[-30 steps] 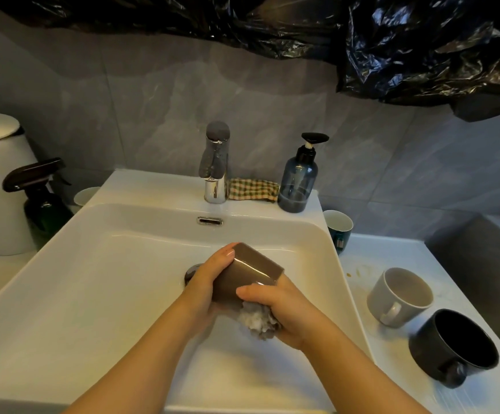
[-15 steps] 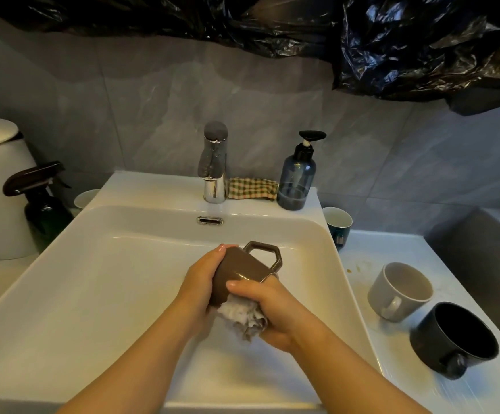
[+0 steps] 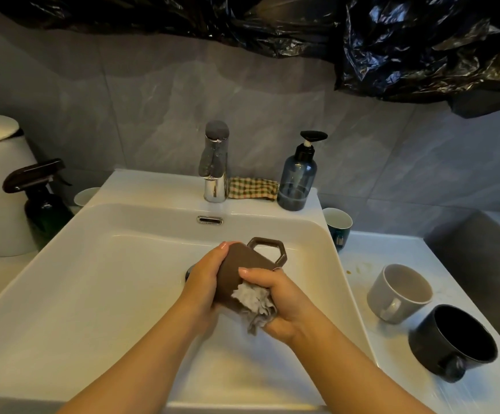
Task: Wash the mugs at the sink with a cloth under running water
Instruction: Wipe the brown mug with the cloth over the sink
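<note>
mug (image 3: 242,273), brown, one: held tilted over the sink (image 3: 93,279) basin, handle (image 3: 265,240) up, near the drain (image 3: 189,271). left hand (image 3: 204,279): fingers curled round its body, gripping. right hand (image 3: 284,300): fingers closed on the cloth (image 3: 254,303), pressing it at the mug's mouth. tap (image 3: 216,162): we see no stream from it. grey mug (image 3: 398,291), black mug (image 3: 451,342): on the counter (image 3: 392,243) to the right, we judge unwashed. risks we note: wet glaze may slip from the left grip and chip on the basin; a hard twist of the cloth could jerk it loose; scrubbing dry leaves residue.
</note>
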{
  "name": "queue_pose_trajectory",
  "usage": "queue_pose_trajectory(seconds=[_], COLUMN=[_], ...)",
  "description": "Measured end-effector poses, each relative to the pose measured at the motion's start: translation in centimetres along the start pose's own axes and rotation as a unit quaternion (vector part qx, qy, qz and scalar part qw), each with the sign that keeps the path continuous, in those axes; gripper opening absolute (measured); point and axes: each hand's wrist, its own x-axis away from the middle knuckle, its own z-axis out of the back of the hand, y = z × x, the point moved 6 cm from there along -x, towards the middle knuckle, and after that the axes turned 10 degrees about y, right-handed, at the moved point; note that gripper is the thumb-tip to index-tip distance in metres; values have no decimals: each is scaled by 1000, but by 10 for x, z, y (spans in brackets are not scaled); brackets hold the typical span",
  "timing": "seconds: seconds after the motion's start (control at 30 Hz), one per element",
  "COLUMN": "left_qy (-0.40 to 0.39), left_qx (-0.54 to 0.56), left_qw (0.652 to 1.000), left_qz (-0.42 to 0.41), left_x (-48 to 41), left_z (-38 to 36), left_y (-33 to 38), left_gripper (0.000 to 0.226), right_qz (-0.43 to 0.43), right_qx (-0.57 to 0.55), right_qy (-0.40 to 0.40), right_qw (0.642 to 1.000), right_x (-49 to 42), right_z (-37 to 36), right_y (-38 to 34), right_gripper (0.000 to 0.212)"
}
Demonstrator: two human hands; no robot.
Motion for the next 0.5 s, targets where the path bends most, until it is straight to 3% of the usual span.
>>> queue_pose_trajectory(seconds=[0.03, 0.1, 0.13, 0.2, 0.23, 0.3, 0.37, 0.4, 0.43, 0.5], left_qy=[-21, -88, -120, -136, -124, -98, -81, -71, -62, -49], left_qx=[-3, -40, -62, -76, -69, -63, -70, -75, -81, -85], left_qw=[1000, 995, 990, 982, 982, 985, 988, 988, 989, 991], left_qz=[-8, 13, 42, 105, 125, 130, 115, 112, 106, 86], left_x=[1, 2, 3, 3, 2, -1, -5, -6, -6, -7], left_z=[-1, -3, -3, -2, -3, -4, -4, -3, -2, -1], left_y=[1, -4, -8, -20, -24, -28, -29, -29, -28, -26], left_gripper=[33, 37, 42, 56, 61, 66, 68, 66, 60, 50], right_qz=[8, 42, 65, 89, 90, 99, 100, 90, 66, 9], right_qx=[-8, 121, 232, 453, 520, 554, 533, 492, 418, 159], right_qy=[7, 26, 31, -1, -17, -26, -20, -10, 2, -17], right_qw=[1000, 991, 970, 887, 849, 826, 840, 866, 906, 987], right_x=[0, 7, 14, 26, 30, 31, 26, 23, 20, 15], right_z=[2, 8, 11, 9, 8, 5, 6, 7, 9, 8], right_y=[-4, -10, -14, -16, -16, -12, -7, -5, -3, 0], right_gripper=[35, 44, 39, 23, 27, 28, 28, 29, 33, 39])
